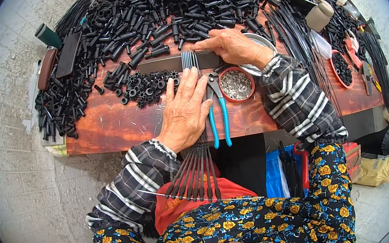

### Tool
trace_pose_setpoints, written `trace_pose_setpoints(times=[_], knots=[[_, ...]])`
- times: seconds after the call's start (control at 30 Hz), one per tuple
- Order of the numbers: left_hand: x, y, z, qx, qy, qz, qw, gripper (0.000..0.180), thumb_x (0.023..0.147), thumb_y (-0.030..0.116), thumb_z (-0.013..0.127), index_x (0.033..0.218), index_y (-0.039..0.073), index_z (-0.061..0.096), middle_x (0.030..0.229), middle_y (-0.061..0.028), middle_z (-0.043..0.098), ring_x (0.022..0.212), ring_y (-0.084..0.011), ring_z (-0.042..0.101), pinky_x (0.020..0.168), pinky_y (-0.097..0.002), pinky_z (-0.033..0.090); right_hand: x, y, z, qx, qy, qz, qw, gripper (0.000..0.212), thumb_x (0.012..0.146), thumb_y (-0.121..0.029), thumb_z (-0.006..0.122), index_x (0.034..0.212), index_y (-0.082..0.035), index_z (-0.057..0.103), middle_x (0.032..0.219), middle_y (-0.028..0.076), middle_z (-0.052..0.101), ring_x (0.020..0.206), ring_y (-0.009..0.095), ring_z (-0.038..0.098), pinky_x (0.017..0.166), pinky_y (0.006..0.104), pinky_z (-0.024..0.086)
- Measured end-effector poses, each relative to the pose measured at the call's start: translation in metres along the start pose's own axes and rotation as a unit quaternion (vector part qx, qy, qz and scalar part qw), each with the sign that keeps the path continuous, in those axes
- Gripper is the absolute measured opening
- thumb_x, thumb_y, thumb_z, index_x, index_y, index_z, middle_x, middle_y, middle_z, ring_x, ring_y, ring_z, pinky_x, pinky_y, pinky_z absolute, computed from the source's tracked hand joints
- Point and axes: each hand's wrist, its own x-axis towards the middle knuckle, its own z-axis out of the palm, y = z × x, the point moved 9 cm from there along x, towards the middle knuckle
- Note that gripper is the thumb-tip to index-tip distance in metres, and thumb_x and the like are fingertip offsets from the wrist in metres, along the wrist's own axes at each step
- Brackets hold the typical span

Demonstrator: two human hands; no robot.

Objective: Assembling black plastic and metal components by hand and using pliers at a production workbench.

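My left hand (184, 110) lies flat, fingers stretched out, over a row of thin dark rods (189, 60). The rods' tips stick out beyond the fingers across a dark flat bar (161, 65). Toward my lap they fan out below the table edge to thicker black ends (197, 186), crossed by a thin pale rod (164, 193). My right hand (234, 46) has its index finger stretched to the tips; the other fingers are curled and partly hidden. Blue-handled pliers (217, 109) lie right of my left hand, beside a red round dish (234, 71) of small metal bits.
Black tubular parts (151, 10) are heaped across the table's back, with small black ring-shaped parts (147, 88) nearer. A phone (69, 55) and a green-capped container (48, 36) stand left. Long black rods (293, 36), a beige bottle (319, 15) and a red dish (342, 70) are right.
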Motion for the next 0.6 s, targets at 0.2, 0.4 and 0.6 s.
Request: trace_pose_setpoints(times=[0.2, 0.4, 0.6], knots=[[-0.0008, -0.0015, 0.0017, 0.005, -0.006, -0.006, 1.000, 0.051, 0.093, 0.022, 0.052, 0.139, 0.003, 0.041, 0.148, -0.0190, 0.032, 0.140, -0.0326, 0.027, 0.113, -0.0513, 0.016, 0.0020, -0.0009, 0.0009, -0.009, -0.015, 0.011, 1.000, 0.056, 0.082, 0.000, 0.051, 0.125, -0.034, 0.061, 0.078, 0.016, 0.056, 0.077, 0.035, 0.060, 0.070, 0.0445, 0.049], [0.0009, 0.0001, 0.0031, 0.010, -0.013, -0.004, 1.000, 0.052, 0.094, 0.022, 0.051, 0.140, 0.003, 0.039, 0.149, -0.0191, 0.031, 0.140, -0.0327, 0.026, 0.113, -0.0513, 0.016, 0.0012, -0.0008, -0.0006, 0.004, 0.008, 0.024, 1.000, 0.052, 0.082, -0.001, 0.051, 0.122, -0.031, 0.064, 0.077, 0.017, 0.058, 0.077, 0.037, 0.061, 0.070, 0.0462, 0.049], [0.0002, -0.0005, -0.0003, 0.010, 0.010, 0.003, 1.000, 0.050, 0.092, 0.022, 0.055, 0.136, 0.002, 0.043, 0.145, -0.0215, 0.035, 0.137, -0.0355, 0.031, 0.111, -0.0546, 0.020, 0.0064, -0.0027, -0.0012, 0.017, 0.028, 0.026, 0.999, 0.045, 0.080, -0.002, 0.051, 0.116, -0.023, 0.068, 0.077, 0.018, 0.064, 0.076, 0.038, 0.063, 0.069, 0.0469, 0.050]])
